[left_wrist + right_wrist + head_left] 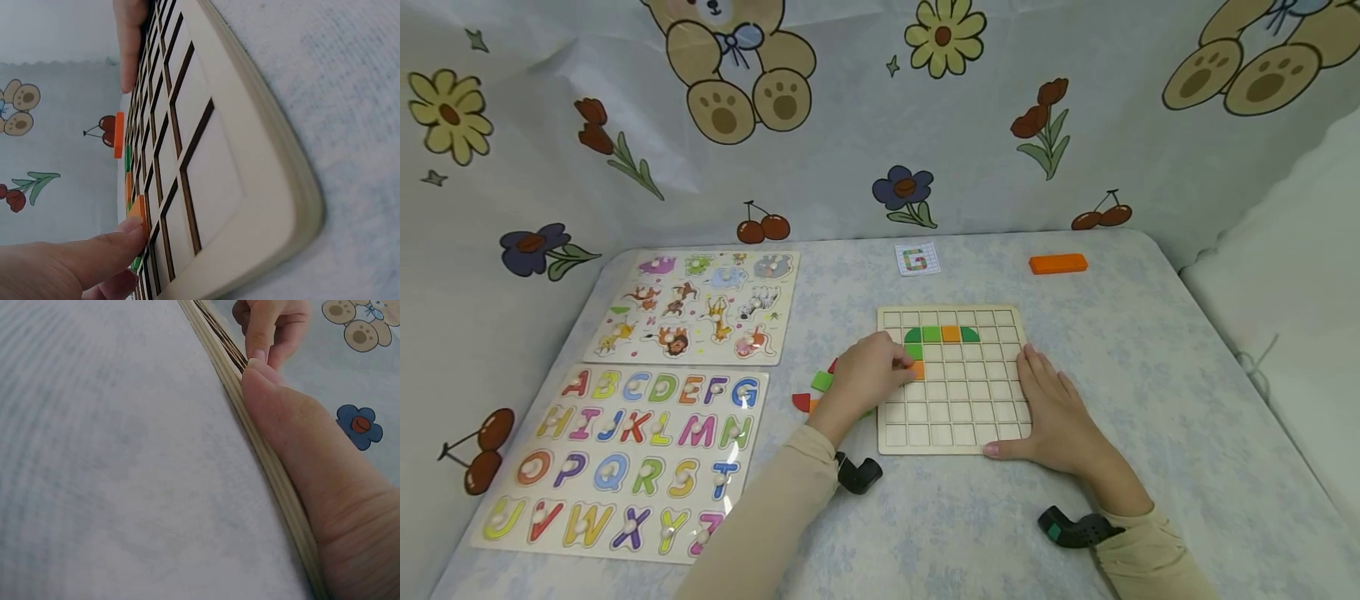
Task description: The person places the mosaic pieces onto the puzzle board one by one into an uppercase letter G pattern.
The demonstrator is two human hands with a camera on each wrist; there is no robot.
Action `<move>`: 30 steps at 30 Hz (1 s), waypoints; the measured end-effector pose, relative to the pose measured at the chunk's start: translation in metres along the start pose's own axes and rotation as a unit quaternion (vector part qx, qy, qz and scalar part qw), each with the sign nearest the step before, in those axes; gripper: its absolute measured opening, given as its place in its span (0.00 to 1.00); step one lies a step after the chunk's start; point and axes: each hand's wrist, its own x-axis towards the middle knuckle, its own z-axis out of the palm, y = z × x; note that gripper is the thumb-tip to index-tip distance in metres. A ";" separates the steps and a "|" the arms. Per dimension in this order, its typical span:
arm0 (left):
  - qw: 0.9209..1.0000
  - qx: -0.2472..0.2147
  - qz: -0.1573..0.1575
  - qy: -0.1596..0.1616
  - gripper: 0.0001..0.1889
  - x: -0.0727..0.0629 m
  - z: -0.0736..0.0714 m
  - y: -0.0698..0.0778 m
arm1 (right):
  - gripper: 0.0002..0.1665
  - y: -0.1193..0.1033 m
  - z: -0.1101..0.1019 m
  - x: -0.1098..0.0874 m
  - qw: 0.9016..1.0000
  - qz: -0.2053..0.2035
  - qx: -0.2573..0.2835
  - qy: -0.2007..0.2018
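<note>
A wooden grid board lies flat on the table. My left hand reaches over its left side, thumb and finger pinching an orange square tile at a cell in the left part of the grid. Above that cell sits a green square tile. A row along the upper grid holds a green quarter-round tile, a green square, an orange square and another green quarter-round. With fingers extended, my right hand rests along the board's right edge, its thumb at the lower right corner.
Loose tiles, including a green square and a red quarter-round, lie left of the board, partly behind my left hand. A patterned card and an orange block stand farther back. An animal puzzle and an alphabet puzzle occupy the left.
</note>
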 end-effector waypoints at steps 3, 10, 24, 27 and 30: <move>1.000 0.012 0.010 0.001 0.08 -0.003 0.000 0.000 | 0.90 0.000 0.000 0.000 1.000 -0.001 0.001 0.000; 1.000 0.008 0.007 0.008 0.13 -0.006 -0.001 -0.008 | 0.90 0.000 0.001 0.000 1.000 -0.003 0.001 0.002; 0.997 0.022 -0.069 -0.029 0.21 -0.032 -0.062 -0.064 | 0.89 0.000 0.001 0.000 1.000 -0.001 -0.001 0.002; 0.995 0.026 -0.084 -0.049 0.18 -0.036 -0.068 -0.072 | 0.89 -0.001 0.000 0.000 1.000 -0.002 -0.001 0.002; 0.992 0.014 -0.103 -0.064 0.15 -0.038 -0.070 -0.075 | 0.89 -0.001 0.000 0.000 1.000 -0.005 -0.001 0.004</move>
